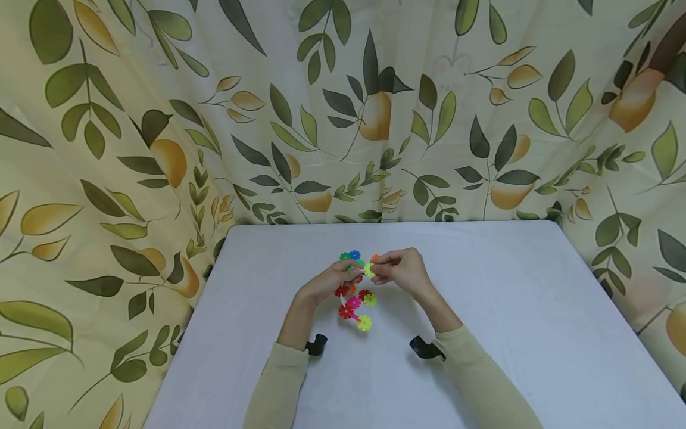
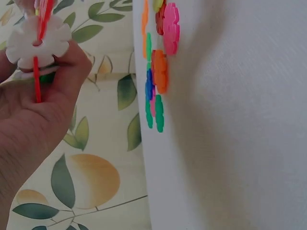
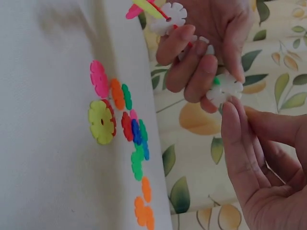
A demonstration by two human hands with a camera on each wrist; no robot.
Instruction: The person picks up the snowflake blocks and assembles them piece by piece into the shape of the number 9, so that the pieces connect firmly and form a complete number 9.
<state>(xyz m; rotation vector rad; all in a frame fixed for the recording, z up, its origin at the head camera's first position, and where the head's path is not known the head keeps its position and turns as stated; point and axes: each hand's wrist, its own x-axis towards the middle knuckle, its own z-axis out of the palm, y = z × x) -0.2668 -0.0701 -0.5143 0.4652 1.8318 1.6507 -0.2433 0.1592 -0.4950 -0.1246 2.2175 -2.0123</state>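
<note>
My left hand (image 1: 329, 281) grips a chain of notched flower-shaped plastic discs, joined at their slots. In the left wrist view, a white disc (image 2: 24, 42) and a red disc (image 2: 37, 81) seen edge-on are slotted together at that hand. The right wrist view shows more white discs (image 3: 173, 18) along the chain, with yellow and pink ones at its end. Thumb and fingers of my right hand (image 1: 404, 271) pinch at a white disc (image 3: 221, 93) with a green bit in it. From the head, a yellow-green disc (image 1: 370, 270) shows between both hands; fingertips partly hide the join.
Loose discs lie on the white-covered table (image 1: 498, 310), among them a yellow one (image 3: 101, 122), a pink one (image 3: 99, 79) and several orange ones (image 3: 146, 189). A leaf-patterned curtain (image 1: 375, 119) rises behind the table. Black wrist cameras (image 1: 426, 348) sit by the sleeves.
</note>
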